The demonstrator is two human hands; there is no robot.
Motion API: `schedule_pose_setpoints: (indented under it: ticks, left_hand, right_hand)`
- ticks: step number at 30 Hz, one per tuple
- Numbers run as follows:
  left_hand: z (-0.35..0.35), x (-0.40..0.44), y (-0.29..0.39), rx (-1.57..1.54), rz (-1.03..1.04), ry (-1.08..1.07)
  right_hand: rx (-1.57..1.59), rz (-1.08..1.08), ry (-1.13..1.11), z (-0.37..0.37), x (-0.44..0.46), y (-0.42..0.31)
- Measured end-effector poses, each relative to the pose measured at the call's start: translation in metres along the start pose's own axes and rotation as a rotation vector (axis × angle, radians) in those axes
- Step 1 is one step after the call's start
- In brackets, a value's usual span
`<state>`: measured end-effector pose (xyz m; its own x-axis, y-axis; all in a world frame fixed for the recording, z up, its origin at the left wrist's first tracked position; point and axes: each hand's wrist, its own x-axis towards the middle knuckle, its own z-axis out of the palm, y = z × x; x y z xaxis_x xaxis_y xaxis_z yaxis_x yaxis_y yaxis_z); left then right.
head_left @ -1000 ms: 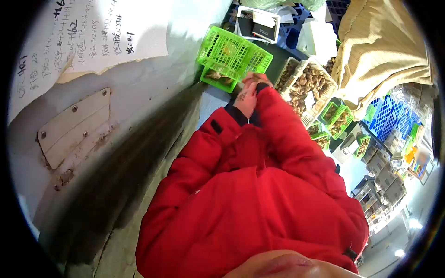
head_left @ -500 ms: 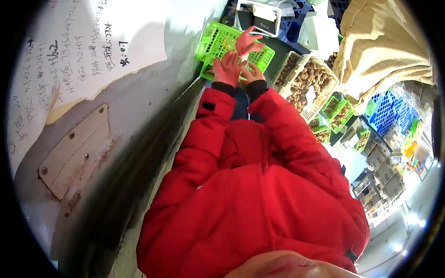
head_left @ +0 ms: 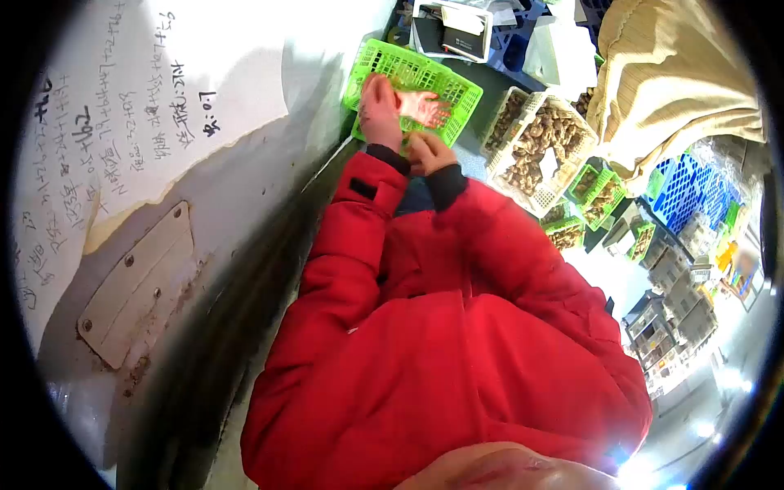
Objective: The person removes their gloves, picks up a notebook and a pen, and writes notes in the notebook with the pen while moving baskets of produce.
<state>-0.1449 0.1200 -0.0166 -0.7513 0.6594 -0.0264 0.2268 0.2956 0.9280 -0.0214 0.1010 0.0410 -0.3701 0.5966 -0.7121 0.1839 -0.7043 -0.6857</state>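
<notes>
My left hand (head_left: 379,114) wears a pink rubber glove and is raised over the left side of a green plastic basket (head_left: 465,91). Its fingers are stretched out and it holds nothing. Close beside its wrist is my bare right hand (head_left: 430,153), with fingers closed at the cuff of the left glove; the exact pinch is slightly blurred. A second pink glove (head_left: 423,109) lies in the basket with its fingers spread toward the right.
A cream crate (head_left: 535,155) of mushrooms stands to the right, near smaller green baskets (head_left: 600,196). A white tray (head_left: 452,31) with dark items is behind. Beige cloth (head_left: 661,73) hangs at the right. On the left, a wall carries handwritten paper (head_left: 196,82).
The loose pink glove has gone from my hands into the green basket. My bare right hand has moved down to the left wrist, and my left hand has shifted slightly left.
</notes>
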Motion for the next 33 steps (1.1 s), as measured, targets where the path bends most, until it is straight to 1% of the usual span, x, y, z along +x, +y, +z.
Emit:
schedule_pose_setpoints:
  ticks: [1, 3, 4, 5, 7, 8, 9, 11, 13, 14, 15, 17, 18, 19, 20, 21, 22, 23, 25, 26, 27, 28, 29, 30, 32, 33]
  left_hand:
    - [0.001, -0.002, 0.004, 0.246, 0.158, -0.116]
    - [0.004, -0.007, 0.013, 0.737, 0.469, -0.329]
    - [0.016, -0.017, 0.003, 0.638, 0.521, -0.427]
    - [0.019, -0.025, 0.003, 0.72, 0.467, -0.46]
    - [0.022, -0.043, 0.002, 0.881, 0.358, -0.518]
    - [0.026, -0.053, -0.003, 0.946, 0.467, -0.549]
    - [0.026, -0.061, -0.009, 0.759, 0.416, -0.528]
    - [0.03, -0.069, -0.018, 0.645, 0.304, -0.548]
    - [0.042, -0.068, -0.004, 0.899, 0.209, -0.595]
    - [0.048, -0.065, -0.003, 1.029, 0.165, -0.608]
    - [0.039, -0.074, -0.005, 0.585, 0.075, -0.697]
    - [-0.007, -0.111, -0.022, -0.316, -0.118, -0.807]
    - [-0.019, -0.099, -0.01, -0.26, -0.053, -0.825]
    - [-0.028, -0.084, 0.001, -0.204, 0.012, -0.836]
    - [-0.038, -0.08, -0.005, -0.276, -0.337, -0.716]
    - [-0.044, -0.074, -0.008, -0.329, -0.523, -0.587]
    - [-0.051, -0.068, -0.012, -0.397, -0.693, -0.427]
    - [-0.054, -0.061, -0.015, -0.453, -0.698, -0.27]
    - [-0.068, -0.041, -0.039, -0.844, -1.006, -0.105]
    - [-0.065, -0.05, -0.051, -0.671, -0.793, -0.227]
    - [-0.065, -0.049, -0.056, -1.041, -1.048, -0.079]
    - [-0.039, -0.044, -0.038, -0.627, -1.183, -0.014]
    - [-0.025, -0.052, -0.052, -0.627, -1.319, 0.005]
    - [-0.003, -0.058, -0.074, -0.549, -1.645, 0.153]
    - [0.016, -0.09, -0.056, -0.633, -1.269, -0.265]
    - [0.028, -0.102, -0.064, -0.593, -1.223, -0.348]
  right_hand:
    - [0.165, 0.118, 0.063, -0.002, 0.02, 0.009]
    - [-0.063, -0.092, 0.065, -0.02, 0.067, 0.043]
    - [-0.392, -0.013, 0.053, -0.029, 0.081, 0.039]
    - [-0.389, -0.005, 0.067, -0.034, 0.092, 0.045]
    - [0.319, 0.139, 0.02, -0.043, 0.095, 0.055]
    - [0.514, 0.179, -0.015, -0.049, 0.101, 0.067]
    - [0.71, 0.22, -0.052, -0.053, 0.109, 0.083]
    - [0.84, 0.234, -0.022, -0.062, 0.143, 0.131]
    - [0.713, 0.179, 0.112, -0.067, 0.181, 0.166]
    - [0.491, 0.153, 0.184, -0.067, 0.179, 0.145]
    - [0.268, 0.129, 0.255, -0.071, 0.174, 0.123]
    - [-0.181, 0.092, 0.395, -0.079, 0.159, 0.078]
    - [-0.214, 0.0, 0.296, -0.092, 0.19, 0.099]
    - [-0.226, 0.09, 0.181, -0.096, 0.203, 0.092]
    - [-0.238, 0.184, 0.064, -0.097, 0.214, 0.083]
    - [-0.248, 0.279, -0.051, -0.1, 0.223, 0.071]
    - [-0.196, 0.307, -0.112, -0.107, 0.221, 0.035]
    - [-0.038, 0.257, 0.0, -0.126, 0.259, 0.07]
    - [0.09, 0.161, 0.103, -0.167, 0.295, 0.047]
    - [0.091, 0.309, 0.125, -0.195, 0.331, 0.038]
    - [0.094, 0.459, 0.149, -0.223, 0.372, 0.034]
    - [0.21, 0.433, 0.284, -0.243, 0.4, 0.038]
    - [0.325, 0.402, 0.419, -0.257, 0.43, 0.045]
    - [0.36, 0.449, 0.428, -0.265, 0.454, 0.049]
    - [0.42, 0.56, 0.438, -0.274, 0.492, 0.064]
    - [0.477, 0.592, 0.484, -0.281, 0.517, 0.075]
